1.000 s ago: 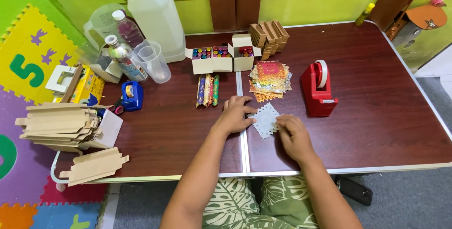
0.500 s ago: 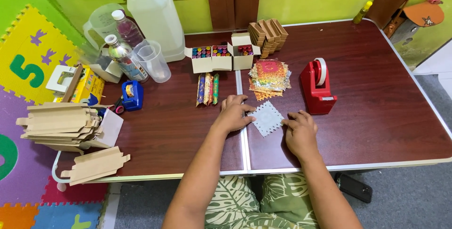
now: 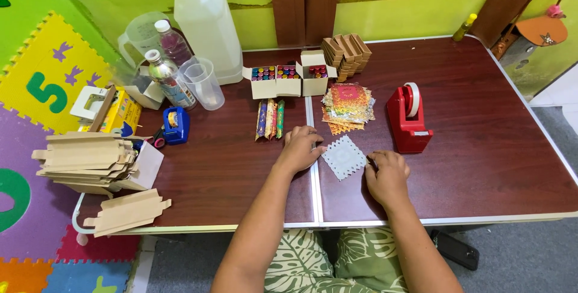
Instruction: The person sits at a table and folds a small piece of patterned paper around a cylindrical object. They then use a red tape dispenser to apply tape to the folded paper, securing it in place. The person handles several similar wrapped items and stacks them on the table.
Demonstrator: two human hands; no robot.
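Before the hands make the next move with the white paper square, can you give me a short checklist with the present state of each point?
1. White paper square lies flat on the table: ok.
2. Left hand at the square's left corner: ok, fingertips look to touch it.
3. Right hand at the square's right side: ok, whether it touches, cannot tell.
4. Bare table around the square: ok, the stack of patterned papers lies apart above it.
5. Red tape dispenser close to the right hand: ok, upright with a roll on it.
6. Square free of folds or tears: cannot tell.
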